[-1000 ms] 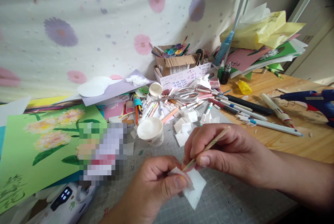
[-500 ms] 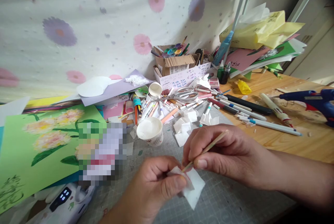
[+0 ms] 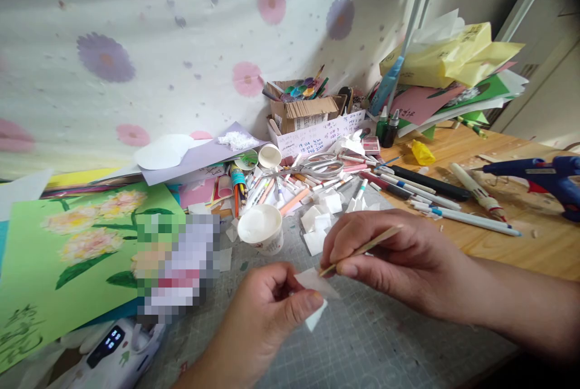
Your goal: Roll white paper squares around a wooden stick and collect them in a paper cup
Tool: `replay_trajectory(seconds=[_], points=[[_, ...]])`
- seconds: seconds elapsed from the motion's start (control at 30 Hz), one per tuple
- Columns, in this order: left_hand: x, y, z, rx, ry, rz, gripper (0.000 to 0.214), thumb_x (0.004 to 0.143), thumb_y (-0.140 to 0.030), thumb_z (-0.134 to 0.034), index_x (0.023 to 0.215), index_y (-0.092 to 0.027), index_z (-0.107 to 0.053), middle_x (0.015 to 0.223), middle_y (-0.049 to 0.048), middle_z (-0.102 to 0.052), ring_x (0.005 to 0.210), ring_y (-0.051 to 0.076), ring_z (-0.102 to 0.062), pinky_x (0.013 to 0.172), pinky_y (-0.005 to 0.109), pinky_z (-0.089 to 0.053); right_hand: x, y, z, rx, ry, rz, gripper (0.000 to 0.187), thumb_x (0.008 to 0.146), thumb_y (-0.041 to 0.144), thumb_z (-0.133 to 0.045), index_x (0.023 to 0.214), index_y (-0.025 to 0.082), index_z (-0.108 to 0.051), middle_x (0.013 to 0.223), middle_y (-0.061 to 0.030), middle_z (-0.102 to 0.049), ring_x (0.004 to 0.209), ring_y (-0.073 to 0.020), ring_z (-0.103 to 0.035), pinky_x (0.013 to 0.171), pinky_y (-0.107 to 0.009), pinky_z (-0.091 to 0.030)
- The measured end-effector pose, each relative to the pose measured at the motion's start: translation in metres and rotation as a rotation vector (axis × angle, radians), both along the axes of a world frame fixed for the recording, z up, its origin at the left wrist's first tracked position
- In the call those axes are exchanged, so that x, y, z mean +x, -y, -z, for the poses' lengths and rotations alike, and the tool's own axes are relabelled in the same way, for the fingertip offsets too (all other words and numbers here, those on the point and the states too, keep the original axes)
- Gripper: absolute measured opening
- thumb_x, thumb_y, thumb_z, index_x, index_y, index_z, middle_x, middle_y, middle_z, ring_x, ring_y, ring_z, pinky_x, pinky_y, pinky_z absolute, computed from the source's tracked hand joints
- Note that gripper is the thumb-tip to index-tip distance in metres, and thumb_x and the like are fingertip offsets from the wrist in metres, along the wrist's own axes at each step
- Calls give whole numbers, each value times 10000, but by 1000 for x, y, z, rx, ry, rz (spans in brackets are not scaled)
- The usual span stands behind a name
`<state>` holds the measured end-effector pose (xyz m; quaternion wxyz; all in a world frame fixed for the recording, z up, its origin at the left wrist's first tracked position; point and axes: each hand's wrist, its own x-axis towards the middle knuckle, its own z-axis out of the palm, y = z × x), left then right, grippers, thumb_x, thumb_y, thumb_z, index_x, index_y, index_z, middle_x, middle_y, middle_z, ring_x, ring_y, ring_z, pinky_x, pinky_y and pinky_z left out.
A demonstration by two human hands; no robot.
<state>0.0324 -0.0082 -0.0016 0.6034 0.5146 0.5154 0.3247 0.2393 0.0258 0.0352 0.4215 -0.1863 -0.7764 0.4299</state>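
Between the thumb and fingers of my left hand (image 3: 276,310) is a small piece of thin white paper (image 3: 313,280), folded, with one corner showing below the thumb. My right hand (image 3: 385,262) pinches a thin wooden stick (image 3: 369,244), held slanted. The stick's lower end meets the upper edge of the paper, close to my left thumb. Both hands are above the grey cutting mat (image 3: 362,353). Behind them stands a white paper cup (image 3: 260,229), and several loose white paper squares (image 3: 316,220) lie near it.
Scissors (image 3: 321,167) and many markers lie behind the hands. A blue glue gun (image 3: 539,174) rests at the right on the wooden table. On the left are a green flower picture (image 3: 27,256) and a white device with a lit display (image 3: 122,353). A cardboard box (image 3: 306,114) stands at the back.
The paper in my left hand has folded over, so less hangs below the thumb. My right hand and the stick have shifted slightly up and right.
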Motion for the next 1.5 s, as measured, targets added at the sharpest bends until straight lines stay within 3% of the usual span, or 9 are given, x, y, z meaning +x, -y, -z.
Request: replay_trajectory(seconds=[0.13, 0.37, 0.57, 0.73, 0.9, 1.07, 1.17, 1.37, 1.5], points=[[-1, 3, 2, 100, -64, -130, 405, 755, -507, -664, 529, -189, -555, 499, -48, -448, 506, 122, -399, 492, 238, -292, 5, -3, -3, 80, 43, 94, 60, 895, 164, -601, 872, 130, -644, 819, -88, -682, 783, -183, -655, 688, -302, -536], [7, 14, 1, 101, 349, -164, 210, 756, -424, -715, 721, -220, -751, 682, 1, -712, 674, 165, -609, 659, 259, -458, -7, -2, 4, 39, 28, -8, 104, 901, 136, -570, 847, 76, -635, 791, -129, -689, 755, -191, -673, 663, -303, -544], [6, 10, -1, 62, 322, -211, 120, 757, -206, -680, 649, -188, -730, 617, -8, -694, 618, 135, -584, 618, 238, -441, -14, -4, 12, -22, 1, 13, 93, 889, 150, -591, 830, 90, -630, 772, -105, -676, 746, -178, -666, 674, -303, -543], [4, 8, -1, 77, 342, -234, 115, 740, -269, -707, 667, -181, -702, 603, -15, -667, 617, 139, -565, 615, 245, -432, -17, -5, 12, -40, -15, -8, 89, 899, 182, -588, 841, 123, -620, 795, -82, -677, 772, -162, -665, 696, -287, -547], [3, 6, -2, 60, 253, -264, 152, 741, -253, -702, 619, -176, -652, 570, -27, -619, 596, 128, -522, 595, 234, -398, -19, -6, 13, -46, -16, 14, 109, 899, 216, -597, 836, 134, -631, 784, -70, -673, 772, -158, -661, 698, -281, -544], [-1, 2, -5, 177, 122, -287, 211, 763, -287, -664, 588, -184, -609, 557, -29, -569, 584, 133, -474, 579, 237, -371, -23, -19, 16, -233, -155, 74, 169, 879, 307, -634, 824, 149, -611, 799, -53, -666, 727, -136, -654, 683, -273, -565], [-9, 0, -8, 275, -8, -310, 220, 767, -304, -653, 586, -194, -594, 561, -34, -547, 578, 137, -461, 550, 235, -353, -27, -32, 18, -297, -219, 188, 245, 828, 384, -678, 795, 152, -609, 787, -48, -672, 694, -134, -656, 666, -279, -574], [-33, -10, -22, 569, -347, -477, 177, 761, -280, -616, 601, -216, -579, 557, -50, -487, 546, 143, -425, 520, 239, -330, -37, -54, 19, -271, -234, 321, 209, 837, 354, -646, 803, 157, -585, 743, -38, -669, 682, -145, -669, 654, -302, -574], [-45, -22, -25, 543, -514, -555, 215, 753, -327, -588, 569, -228, -540, 490, -61, -435, 490, 149, -405, 483, 249, -305, -53, -63, 21, -195, -191, 326, 158, 848, 308, -616, 799, 161, -585, 745, -35, -669, 690, -149, -668, 643, -288, -556]])
